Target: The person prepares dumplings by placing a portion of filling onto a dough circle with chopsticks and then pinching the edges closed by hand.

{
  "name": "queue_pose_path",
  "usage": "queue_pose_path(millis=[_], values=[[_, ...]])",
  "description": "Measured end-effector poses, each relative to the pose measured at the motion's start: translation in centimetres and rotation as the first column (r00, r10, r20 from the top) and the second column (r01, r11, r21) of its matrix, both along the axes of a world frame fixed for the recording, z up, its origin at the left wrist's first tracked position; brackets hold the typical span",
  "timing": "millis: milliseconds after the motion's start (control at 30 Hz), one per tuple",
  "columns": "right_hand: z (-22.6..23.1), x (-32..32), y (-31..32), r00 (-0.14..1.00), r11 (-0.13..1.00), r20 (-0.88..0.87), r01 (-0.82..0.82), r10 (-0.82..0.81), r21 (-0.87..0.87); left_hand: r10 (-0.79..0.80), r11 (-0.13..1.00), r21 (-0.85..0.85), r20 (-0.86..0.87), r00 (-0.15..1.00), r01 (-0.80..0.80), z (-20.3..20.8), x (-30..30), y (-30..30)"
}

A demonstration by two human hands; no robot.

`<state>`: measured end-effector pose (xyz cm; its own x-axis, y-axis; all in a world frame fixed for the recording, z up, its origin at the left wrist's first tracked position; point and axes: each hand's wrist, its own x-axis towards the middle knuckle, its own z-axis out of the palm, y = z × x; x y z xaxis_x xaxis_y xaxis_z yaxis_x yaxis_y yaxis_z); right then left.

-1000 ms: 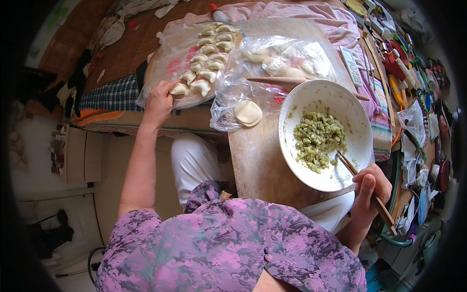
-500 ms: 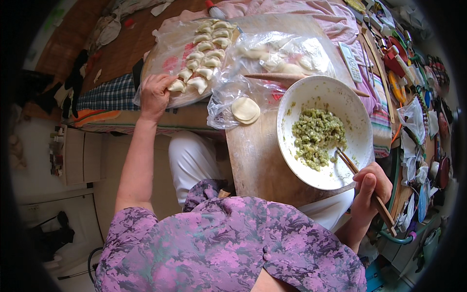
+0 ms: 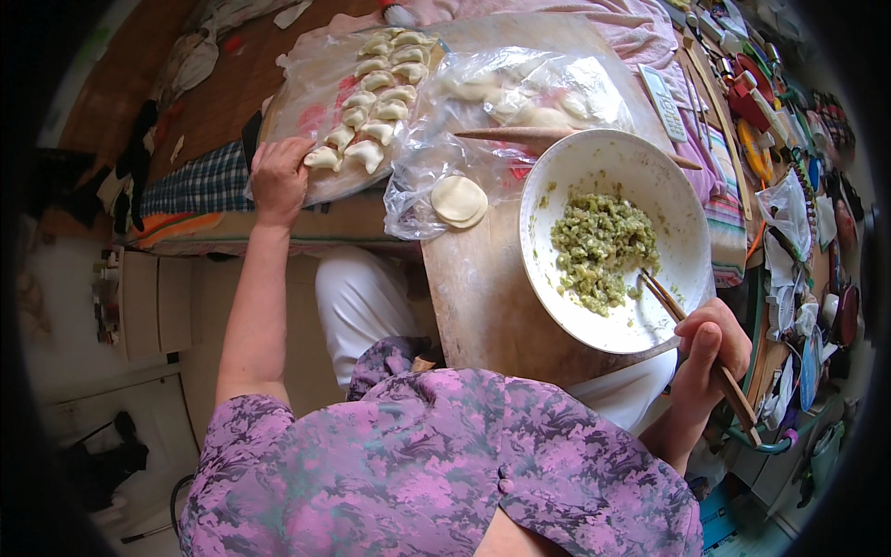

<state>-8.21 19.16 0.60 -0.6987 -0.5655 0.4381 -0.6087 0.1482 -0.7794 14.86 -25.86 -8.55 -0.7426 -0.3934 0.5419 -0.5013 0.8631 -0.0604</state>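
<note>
My left hand (image 3: 281, 178) is closed at the left end of the nearest dumpling (image 3: 323, 159), its fingertips against the dough. Behind that one, several more folded dumplings (image 3: 380, 130) lie in two rows on a plastic-covered board. My right hand (image 3: 713, 351) grips a pair of wooden chopsticks (image 3: 665, 295), whose tips rest in the green chopped filling (image 3: 605, 249). This filling sits in a wide white bowl (image 3: 676, 176) tilted toward me at the right. Left of the bowl, a small stack of round dough wrappers (image 3: 458, 201) lies partly on clear plastic.
A tapered rolling pin (image 3: 506, 136) lies behind the bowl, partly hidden by it. Clear plastic (image 3: 594, 79) covers pale dough pieces farther back on the wooden board (image 3: 483, 306). A pale keypad device (image 3: 662, 102) lies at the right, near cluttered tools. A brush (image 3: 399, 14) is at the back.
The whole view has shifted slightly, so things sit a little farther left and up. Both hands keep nearly the same places beside the dumpling and on the chopsticks.
</note>
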Motion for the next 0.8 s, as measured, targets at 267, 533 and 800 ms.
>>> queue_pose_path(millis=[267, 533, 800], values=[[0.3, 0.0, 0.3, 0.997, 0.995, -0.058, 0.053, -0.058, -0.083, -0.14, 0.976, 0.135, -0.227, 0.964, 0.173, 4.2, -3.4, 6.8], [0.5, 0.0, 0.3, 0.998, 0.997, -0.037, 0.038, -0.041, -0.069, -0.425, 0.818, 0.419, -0.021, 0.905, 0.394, 4.9, -8.6, 14.9], [0.1, 0.0, 0.2, 1.0, 0.997, -0.014, 0.024, -0.026, -0.073, -0.357, 0.8, 0.546, 0.102, 0.929, 0.248, 3.8, -9.0, 14.7]])
